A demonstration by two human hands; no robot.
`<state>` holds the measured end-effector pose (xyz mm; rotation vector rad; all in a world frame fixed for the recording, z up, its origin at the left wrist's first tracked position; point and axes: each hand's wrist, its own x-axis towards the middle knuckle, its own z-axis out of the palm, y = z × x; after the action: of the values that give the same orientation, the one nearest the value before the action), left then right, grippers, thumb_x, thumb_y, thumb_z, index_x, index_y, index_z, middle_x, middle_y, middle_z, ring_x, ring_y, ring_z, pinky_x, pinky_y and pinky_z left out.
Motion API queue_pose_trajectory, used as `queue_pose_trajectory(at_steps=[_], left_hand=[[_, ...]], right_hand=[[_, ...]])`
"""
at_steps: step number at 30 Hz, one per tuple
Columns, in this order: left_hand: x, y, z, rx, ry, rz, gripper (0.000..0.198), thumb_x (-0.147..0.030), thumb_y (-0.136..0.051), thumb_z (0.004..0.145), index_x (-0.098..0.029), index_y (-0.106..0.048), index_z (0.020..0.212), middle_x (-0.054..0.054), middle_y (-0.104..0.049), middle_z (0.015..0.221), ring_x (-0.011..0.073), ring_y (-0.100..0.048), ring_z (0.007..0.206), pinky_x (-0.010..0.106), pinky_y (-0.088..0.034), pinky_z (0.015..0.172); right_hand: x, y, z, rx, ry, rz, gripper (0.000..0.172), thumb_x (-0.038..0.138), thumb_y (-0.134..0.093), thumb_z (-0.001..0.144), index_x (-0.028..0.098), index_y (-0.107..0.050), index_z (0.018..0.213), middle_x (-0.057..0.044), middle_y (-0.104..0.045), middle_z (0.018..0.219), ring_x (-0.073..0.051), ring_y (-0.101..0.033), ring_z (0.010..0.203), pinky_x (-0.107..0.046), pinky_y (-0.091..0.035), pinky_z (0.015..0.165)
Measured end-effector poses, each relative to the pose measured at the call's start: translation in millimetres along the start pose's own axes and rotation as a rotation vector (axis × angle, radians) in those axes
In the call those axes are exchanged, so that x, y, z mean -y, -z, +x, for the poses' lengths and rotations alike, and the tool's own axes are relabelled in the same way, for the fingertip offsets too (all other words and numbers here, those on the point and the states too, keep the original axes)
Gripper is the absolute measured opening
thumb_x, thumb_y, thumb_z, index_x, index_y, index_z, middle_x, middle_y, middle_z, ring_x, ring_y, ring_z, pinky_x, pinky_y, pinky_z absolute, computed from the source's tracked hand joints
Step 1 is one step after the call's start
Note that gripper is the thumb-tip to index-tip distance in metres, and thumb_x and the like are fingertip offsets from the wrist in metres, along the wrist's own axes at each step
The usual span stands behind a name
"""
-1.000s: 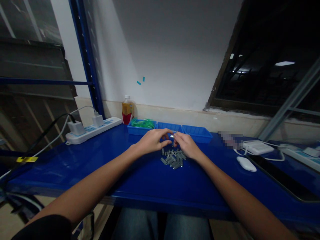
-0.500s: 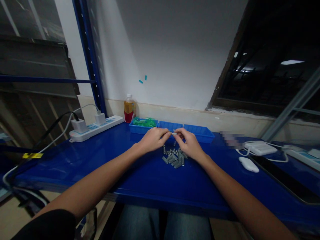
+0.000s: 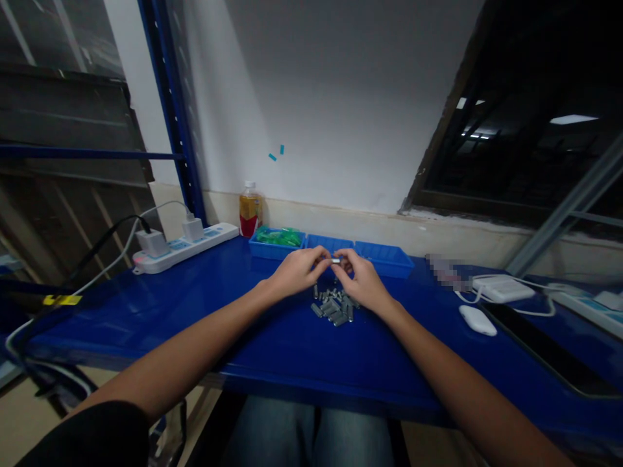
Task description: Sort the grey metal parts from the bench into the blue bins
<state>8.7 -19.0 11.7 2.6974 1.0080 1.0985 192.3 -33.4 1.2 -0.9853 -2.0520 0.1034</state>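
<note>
My left hand [image 3: 294,273] and my right hand [image 3: 361,282] meet above the blue table [image 3: 204,311], fingertips pinched together on one small silver metal piece [image 3: 335,261] held between them. Just below the hands lies a heap of several small grey metal cylinders [image 3: 333,307] on the tabletop. Behind the hands stand three blue trays in a row: the left tray [image 3: 277,240] holds green parts, the middle tray [image 3: 331,245] and the right tray [image 3: 387,257] show no contents from here.
A drink bottle [image 3: 250,209] stands by the wall. A white power strip [image 3: 182,246] with plugs and cables lies at the left. To the right are a white mouse-like object [image 3: 477,320], a white box [image 3: 501,289] and a dark flat tablet [image 3: 549,353].
The hands have stayed together over the heap, fingers shifting slightly on the small silver piece. The camera view has drifted a little.
</note>
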Motion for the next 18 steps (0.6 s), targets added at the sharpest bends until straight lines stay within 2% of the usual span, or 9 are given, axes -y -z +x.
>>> queue_pose_trajectory(at_steps=[5,8,11,15,18], left_hand=[[2.9,-3.1,0.2,0.046,0.044,0.043,0.03,-0.033,-0.036,0.095,-0.015,-0.059,0.094,0.006,-0.066,0.083,0.0171,-0.062,0.076,0.028,-0.046,0.069],[13.3,-9.8,-1.1,0.073,0.042,0.084,0.03,-0.033,-0.04,0.093,-0.014,-0.059,0.106,0.009,-0.066,0.097,0.0193,-0.061,0.089,0.031,-0.047,0.08],[26.1,-15.7,-3.8,0.162,0.012,0.152,0.028,-0.026,-0.047,0.087,-0.015,-0.06,0.11,0.011,-0.064,0.107,0.0208,-0.059,0.099,0.033,-0.045,0.088],[35.9,-15.1,-6.8,0.326,0.012,0.204,0.034,-0.01,-0.043,0.08,-0.019,-0.064,0.105,0.007,-0.066,0.103,0.0195,-0.061,0.095,0.029,-0.047,0.083],[37.5,-13.5,-7.2,0.388,0.024,0.211,0.036,-0.01,-0.046,0.076,-0.022,-0.065,0.104,0.006,-0.066,0.102,0.0196,-0.062,0.093,0.027,-0.047,0.079]], right_hand=[[-4.2,2.7,2.0,0.012,0.073,-0.125,0.017,0.029,-0.048,0.088,0.019,-0.061,0.094,-0.004,-0.059,0.079,-0.016,-0.055,0.073,-0.027,-0.04,0.07],[-19.4,4.6,4.1,-0.081,0.023,-0.22,0.017,0.03,-0.051,0.087,0.018,-0.063,0.089,-0.005,-0.059,0.079,-0.018,-0.055,0.078,-0.029,-0.04,0.073],[-39.6,7.0,5.6,-0.175,-0.054,-0.272,0.017,0.03,-0.053,0.085,0.017,-0.064,0.083,-0.006,-0.059,0.078,-0.019,-0.054,0.078,-0.03,-0.039,0.074],[-61.1,9.8,5.4,-0.204,-0.134,-0.337,0.018,0.032,-0.056,0.083,0.017,-0.066,0.082,-0.007,-0.06,0.08,-0.021,-0.053,0.081,-0.031,-0.039,0.076],[-70.3,9.1,4.1,-0.208,-0.195,-0.385,0.02,0.035,-0.057,0.082,0.018,-0.068,0.084,-0.007,-0.061,0.083,-0.022,-0.052,0.085,-0.032,-0.038,0.077]])
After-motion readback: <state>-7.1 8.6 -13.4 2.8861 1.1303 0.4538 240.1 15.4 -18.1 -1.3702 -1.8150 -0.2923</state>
